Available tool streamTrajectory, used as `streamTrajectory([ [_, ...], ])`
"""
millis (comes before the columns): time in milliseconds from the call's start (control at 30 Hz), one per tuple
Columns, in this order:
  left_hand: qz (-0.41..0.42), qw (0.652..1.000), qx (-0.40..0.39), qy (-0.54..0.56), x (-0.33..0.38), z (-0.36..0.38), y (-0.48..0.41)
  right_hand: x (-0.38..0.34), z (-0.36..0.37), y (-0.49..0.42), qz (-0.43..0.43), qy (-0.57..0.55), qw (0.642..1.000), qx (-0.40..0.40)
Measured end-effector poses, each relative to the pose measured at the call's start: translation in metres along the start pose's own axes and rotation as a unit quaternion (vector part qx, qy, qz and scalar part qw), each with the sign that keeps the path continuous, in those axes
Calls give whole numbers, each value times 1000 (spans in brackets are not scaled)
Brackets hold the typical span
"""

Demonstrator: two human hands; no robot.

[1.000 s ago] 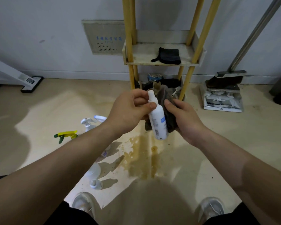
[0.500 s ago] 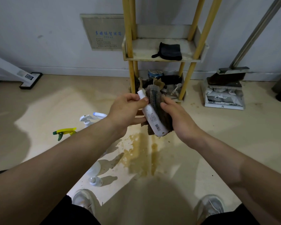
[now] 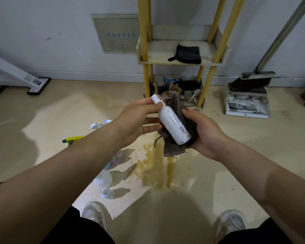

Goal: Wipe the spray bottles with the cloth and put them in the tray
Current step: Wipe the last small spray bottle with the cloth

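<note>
I'm pinching with my left hand [image 3: 136, 120] a spray bottle [image 3: 174, 126] that is looking like smooth white plastic, faintly glossy and flecked with brownish specks. My right hand [image 3: 206, 136] is cupping a cloth [image 3: 173, 149] under it, a rough, matt grey-brown weave that is fraying at its lower edge. The floor [image 3: 253, 138] is showing smooth and pale with a dull sheen, stained by a blotchy brown patch [image 3: 155, 166]. The rack's posts [image 3: 142, 41] are looking glossy yellow, its tray [image 3: 165, 51] matt and grimy, with a matt black fabric piece [image 3: 186, 54] lying on it. A pole [image 3: 280, 36] is gleaming like brushed metal.
</note>
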State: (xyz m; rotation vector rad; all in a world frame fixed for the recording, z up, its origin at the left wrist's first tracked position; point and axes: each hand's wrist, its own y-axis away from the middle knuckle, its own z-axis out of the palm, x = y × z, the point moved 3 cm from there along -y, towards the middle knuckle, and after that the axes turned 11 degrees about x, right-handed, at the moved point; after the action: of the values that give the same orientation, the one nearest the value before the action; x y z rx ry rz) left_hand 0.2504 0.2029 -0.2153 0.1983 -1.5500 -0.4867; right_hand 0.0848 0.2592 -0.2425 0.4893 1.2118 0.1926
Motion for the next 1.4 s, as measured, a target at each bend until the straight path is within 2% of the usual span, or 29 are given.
streamTrajectory([
  [67, 14, 999, -23, -17, 3, -3, 0, 0, -1, 0, 12, 0, 1000, -6],
  [133, 51, 997, -8, -58, 3, -3, 0, 1, -2, -3, -9, 26, 1000, 2],
  [200, 71, 994, 19, -80, 1, 0, 1, 3, -1, -6, -63, 88, 993, 38],
  [333, 65, 993, 75, -61, -11, 8, -1, 4, 9, 1, -207, 236, 947, 60],
  [400, 45, 994, 94, -42, -15, 9, -2, 5, 13, 7, -304, 318, 896, 57],
  [467, 20, 994, 104, -10, -15, 9, -2, 4, 17, 12, -389, 427, 813, 71],
  [500, 10, 994, 107, 1, -15, 8, -3, 6, 18, 12, -405, 447, 795, 71],
  [533, 5, 994, 105, 5, -15, 8, -3, 7, 17, 11, -401, 437, 802, 69],
  [633, -1, 998, 66, 1, -16, 8, -5, 10, 10, 2, -282, 288, 914, 47],
  [667, -6, 999, 49, 4, -17, 8, -5, 10, 8, 0, -244, 242, 938, 47],
  [767, -11, 1000, -2, 17, -19, 9, -9, 8, 5, -3, -184, 131, 973, 56],
  [900, 21, 998, -48, 34, -22, 13, -9, 7, 4, -3, -141, 51, 986, 75],
  [1033, 100, 995, -24, -7, -27, 17, -9, 6, 3, -2, -117, -27, 990, 78],
  [1233, 131, 991, -13, -23, -33, 22, -3, 17, 11, -1, -216, 126, 965, 84],
  [1400, 118, 992, 50, -9, -33, 15, -10, 23, 14, 2, -256, 161, 950, 77],
])
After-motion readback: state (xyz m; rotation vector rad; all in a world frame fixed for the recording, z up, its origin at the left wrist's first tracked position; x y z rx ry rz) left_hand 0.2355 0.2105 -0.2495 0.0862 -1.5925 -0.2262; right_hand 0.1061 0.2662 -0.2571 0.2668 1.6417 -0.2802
